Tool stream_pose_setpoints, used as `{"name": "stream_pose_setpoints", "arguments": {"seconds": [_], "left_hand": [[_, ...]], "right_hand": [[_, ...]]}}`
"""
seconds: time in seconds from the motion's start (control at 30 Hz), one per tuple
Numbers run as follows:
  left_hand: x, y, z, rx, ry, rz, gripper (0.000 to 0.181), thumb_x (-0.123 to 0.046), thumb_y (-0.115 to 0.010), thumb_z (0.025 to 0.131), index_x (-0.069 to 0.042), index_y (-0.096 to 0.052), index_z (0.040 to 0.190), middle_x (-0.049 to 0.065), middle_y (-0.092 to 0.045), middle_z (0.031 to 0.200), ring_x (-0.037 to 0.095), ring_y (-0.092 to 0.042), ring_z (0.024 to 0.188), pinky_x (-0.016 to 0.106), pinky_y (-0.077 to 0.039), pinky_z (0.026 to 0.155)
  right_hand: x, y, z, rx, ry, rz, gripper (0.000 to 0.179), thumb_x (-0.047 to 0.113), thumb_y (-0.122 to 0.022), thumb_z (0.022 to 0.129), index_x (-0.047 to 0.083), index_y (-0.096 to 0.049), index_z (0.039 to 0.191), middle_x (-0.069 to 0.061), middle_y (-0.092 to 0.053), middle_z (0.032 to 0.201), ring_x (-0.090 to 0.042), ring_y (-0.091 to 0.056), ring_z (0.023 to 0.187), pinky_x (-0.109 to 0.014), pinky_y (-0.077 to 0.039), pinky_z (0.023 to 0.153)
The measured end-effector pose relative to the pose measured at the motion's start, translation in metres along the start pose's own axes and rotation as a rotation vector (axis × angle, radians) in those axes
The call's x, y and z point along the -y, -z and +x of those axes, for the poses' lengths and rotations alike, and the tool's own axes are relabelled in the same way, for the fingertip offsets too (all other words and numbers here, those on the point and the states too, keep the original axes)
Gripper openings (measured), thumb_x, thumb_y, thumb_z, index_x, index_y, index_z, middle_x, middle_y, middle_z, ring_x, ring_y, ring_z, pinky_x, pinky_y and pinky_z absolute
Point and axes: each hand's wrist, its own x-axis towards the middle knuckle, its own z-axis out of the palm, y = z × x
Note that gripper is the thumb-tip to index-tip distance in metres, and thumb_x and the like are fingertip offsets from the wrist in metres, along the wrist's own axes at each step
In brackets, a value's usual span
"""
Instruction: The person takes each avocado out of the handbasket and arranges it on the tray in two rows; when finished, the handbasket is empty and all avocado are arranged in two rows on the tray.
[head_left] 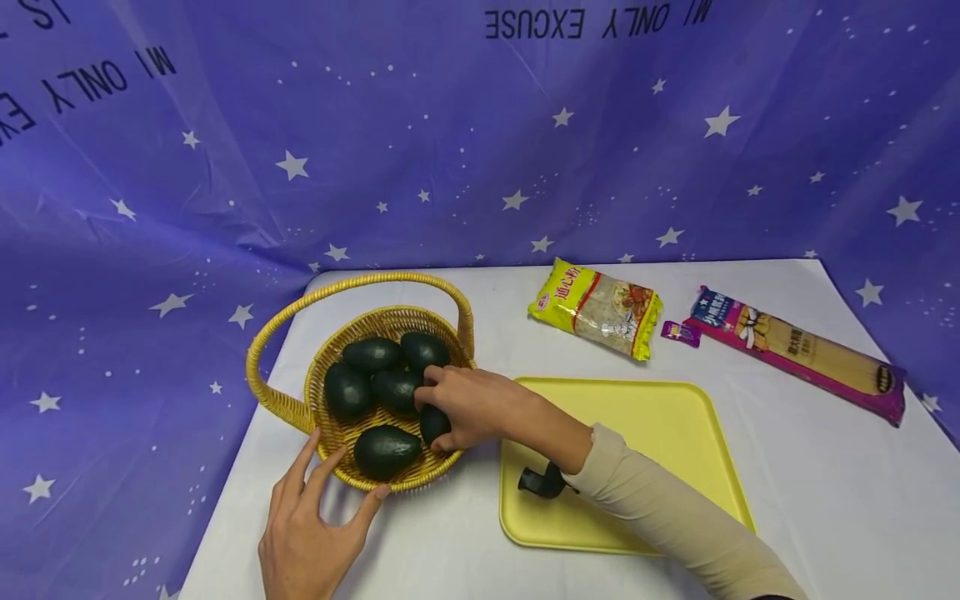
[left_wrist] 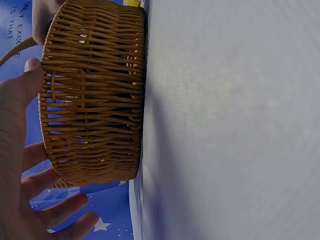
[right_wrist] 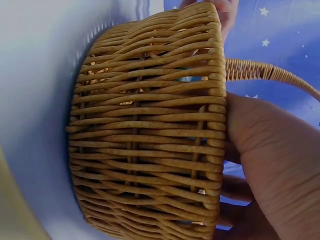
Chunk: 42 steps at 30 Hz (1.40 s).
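Observation:
A yellow wicker basket [head_left: 386,318] with a tall handle holds several dark green avocados [head_left: 387,452]. My right hand [head_left: 476,408] reaches over the near right rim and grips an avocado [head_left: 433,423] inside, fingers and thumb round it. In the right wrist view the basket wall [right_wrist: 145,130] hides that avocado, and the right hand [right_wrist: 275,165] goes over the rim. At the front left, my left hand [head_left: 311,517] rests its spread fingers and thumb against the rim. The left wrist view shows the left hand's thumb [left_wrist: 31,75] on the rim, its fingers loosely extended along the wall.
Right of the basket lies a yellow tray [head_left: 645,408], with a black curved object [head_left: 542,482] on it, partly under my right forearm. Behind are a yellow noodle bag [head_left: 600,308], a small purple packet [head_left: 681,333] and a long pasta pack [head_left: 798,350]. A starry blue-purple cloth hangs behind the table.

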Motion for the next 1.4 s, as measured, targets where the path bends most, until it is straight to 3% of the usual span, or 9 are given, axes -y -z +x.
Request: {"name": "stream_pose_setpoints", "arguments": {"seconds": [0.37,0.73,1.13,1.4], "left_hand": [[0.0,-0.001,-0.002,0.001,0.016,0.007,0.079,-0.052,-0.101,0.069,-0.014,-0.076,0.133,0.004,-0.053,0.163,0.039,-0.059,0.13,0.068,-0.055,0.092],[-0.001,-0.002,-0.001,-0.003,0.018,-0.009,0.078,-0.05,-0.101,0.069,-0.014,-0.075,0.134,0.005,-0.053,0.163,0.04,-0.059,0.128,0.07,-0.055,0.092],[-0.001,-0.002,-0.002,-0.016,0.008,-0.015,0.078,-0.047,-0.102,0.068,-0.014,-0.075,0.133,0.004,-0.053,0.163,0.04,-0.061,0.126,0.069,-0.056,0.09],[0.0,-0.003,-0.002,-0.027,-0.002,-0.026,0.077,-0.046,-0.102,0.068,-0.015,-0.075,0.134,0.003,-0.053,0.163,0.039,-0.061,0.127,0.068,-0.055,0.091]], "right_hand": [[-0.003,0.0,-0.008,-0.094,0.066,-0.029,0.052,0.049,-0.086,0.091,0.02,-0.072,0.132,-0.003,-0.063,0.131,-0.016,-0.065,0.111,-0.029,-0.058,0.095],[-0.004,0.004,-0.019,-0.142,0.098,0.021,0.053,0.048,-0.084,0.092,0.02,-0.07,0.135,-0.004,-0.061,0.137,-0.018,-0.065,0.119,-0.031,-0.058,0.1],[-0.011,0.01,-0.034,-0.251,0.177,0.06,0.051,0.043,-0.085,0.091,0.018,-0.071,0.132,-0.004,-0.061,0.135,-0.016,-0.067,0.111,-0.029,-0.059,0.094],[-0.014,0.017,-0.045,-0.322,0.194,0.098,0.05,0.04,-0.086,0.089,0.017,-0.072,0.131,-0.004,-0.061,0.136,-0.017,-0.066,0.118,-0.03,-0.058,0.098]]}}
